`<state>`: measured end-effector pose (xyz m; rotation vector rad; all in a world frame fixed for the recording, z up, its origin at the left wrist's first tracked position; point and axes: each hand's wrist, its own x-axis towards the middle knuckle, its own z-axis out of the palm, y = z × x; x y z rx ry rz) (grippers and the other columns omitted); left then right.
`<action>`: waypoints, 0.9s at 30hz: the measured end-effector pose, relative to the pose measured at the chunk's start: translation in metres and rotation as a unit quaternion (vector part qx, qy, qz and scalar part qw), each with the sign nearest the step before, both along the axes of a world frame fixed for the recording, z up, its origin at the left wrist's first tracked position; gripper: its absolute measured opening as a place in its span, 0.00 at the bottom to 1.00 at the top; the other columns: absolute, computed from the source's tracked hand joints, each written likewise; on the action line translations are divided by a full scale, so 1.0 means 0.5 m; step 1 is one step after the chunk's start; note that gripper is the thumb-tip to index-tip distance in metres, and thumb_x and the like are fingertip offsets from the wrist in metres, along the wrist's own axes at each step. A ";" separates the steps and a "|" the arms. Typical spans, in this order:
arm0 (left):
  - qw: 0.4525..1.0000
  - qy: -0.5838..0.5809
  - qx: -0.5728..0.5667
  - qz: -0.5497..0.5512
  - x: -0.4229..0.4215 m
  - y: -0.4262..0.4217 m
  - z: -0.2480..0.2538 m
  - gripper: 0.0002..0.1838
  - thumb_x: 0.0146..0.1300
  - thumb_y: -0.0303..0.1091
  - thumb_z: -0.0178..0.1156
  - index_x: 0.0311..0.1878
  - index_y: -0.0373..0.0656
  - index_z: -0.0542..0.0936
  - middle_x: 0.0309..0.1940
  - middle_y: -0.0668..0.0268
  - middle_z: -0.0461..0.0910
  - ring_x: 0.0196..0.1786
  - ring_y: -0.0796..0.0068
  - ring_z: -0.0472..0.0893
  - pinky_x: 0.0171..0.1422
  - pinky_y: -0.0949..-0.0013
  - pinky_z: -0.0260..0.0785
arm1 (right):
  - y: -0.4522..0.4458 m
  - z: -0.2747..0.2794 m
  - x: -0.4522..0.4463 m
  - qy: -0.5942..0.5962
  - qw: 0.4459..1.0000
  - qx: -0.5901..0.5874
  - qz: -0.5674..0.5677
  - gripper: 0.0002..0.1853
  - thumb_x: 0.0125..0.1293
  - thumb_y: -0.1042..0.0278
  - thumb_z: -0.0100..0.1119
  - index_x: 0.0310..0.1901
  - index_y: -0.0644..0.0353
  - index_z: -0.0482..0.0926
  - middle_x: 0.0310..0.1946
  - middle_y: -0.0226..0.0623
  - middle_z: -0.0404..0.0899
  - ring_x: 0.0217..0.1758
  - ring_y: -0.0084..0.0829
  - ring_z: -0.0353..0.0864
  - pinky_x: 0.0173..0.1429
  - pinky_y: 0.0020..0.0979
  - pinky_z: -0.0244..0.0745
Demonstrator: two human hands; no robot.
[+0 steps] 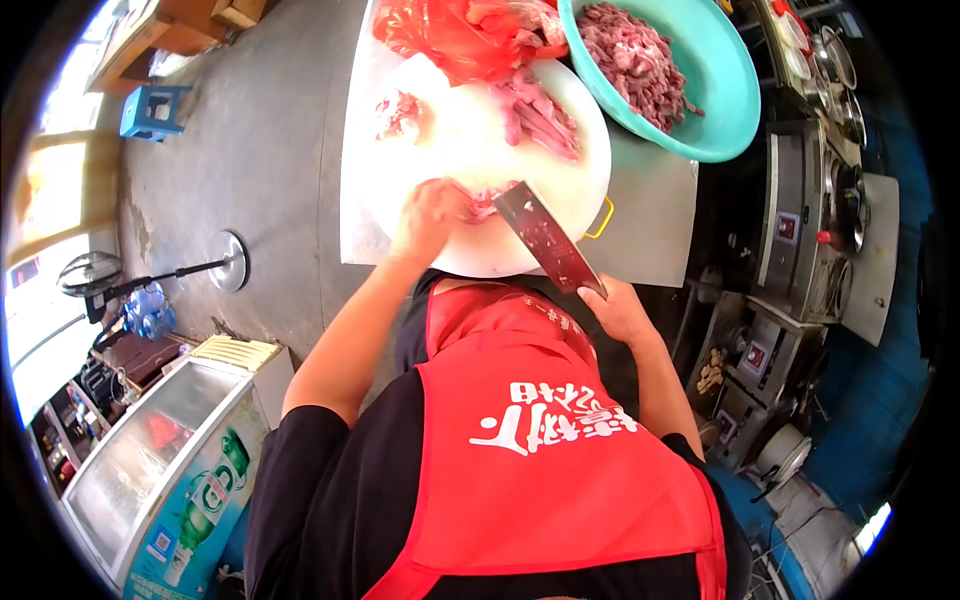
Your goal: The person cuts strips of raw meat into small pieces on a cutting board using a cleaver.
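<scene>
Meat [483,203] partly cut

At six, red apron [480,400], white characters hard to read. At three, right hand [615,308] gripping cleaver [545,235]; at eleven, left hand [428,210] curled, holding meat on white board [490,250]. Beyond, larger strips [540,115], apparently uncut. At one, basin [730,90] of small pieces [635,65], likely done. At eight, cooler [195,440], lettering partly legible.

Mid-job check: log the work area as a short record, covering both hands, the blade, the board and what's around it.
Left hand: curled at a meat piece; firmness of hold unclear
Right hand: closed around the handle end of the cleaver
Blade: slanting over the board, end beside that piece; contact unclear
Board: round, white; meat strips and a small meat pile farther back
Basin: turquoise, far right, holding cut meat
Bag: red plastic, far side
</scene>
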<state>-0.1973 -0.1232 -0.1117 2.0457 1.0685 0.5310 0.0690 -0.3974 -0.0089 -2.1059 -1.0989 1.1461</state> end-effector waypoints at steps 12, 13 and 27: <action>0.987 0.108 -0.047 -0.113 0.057 -0.011 0.071 0.38 0.60 0.26 0.72 0.76 0.40 0.74 0.76 0.48 0.70 0.71 0.48 0.78 0.69 0.55 0.81 | -0.080 -0.107 -0.035 0.412 0.853 -0.052 -0.317 0.13 0.81 0.60 0.64 0.41 0.58 0.75 0.21 0.28 0.72 0.18 0.24 0.71 0.24 0.31 0.70; 0.986 0.111 -0.046 -0.117 0.067 -0.014 0.075 0.38 0.60 0.26 0.72 0.76 0.40 0.74 0.76 0.48 0.70 0.71 0.48 0.78 0.69 0.55 0.81 | -0.078 -0.118 -0.035 0.415 0.850 -0.050 -0.320 0.13 0.81 0.60 0.64 0.41 0.58 0.75 0.21 0.28 0.72 0.18 0.24 0.71 0.24 0.31 0.70; 0.987 0.072 -0.007 -0.146 0.142 -0.044 0.067 0.34 0.61 0.17 0.63 0.73 0.39 0.74 0.68 0.45 0.74 0.69 0.40 0.78 0.74 0.49 0.75 | -0.124 -0.145 0.002 0.451 0.809 -0.024 -0.375 0.13 0.81 0.57 0.65 0.46 0.56 0.74 0.21 0.29 0.71 0.18 0.26 0.71 0.25 0.32 0.71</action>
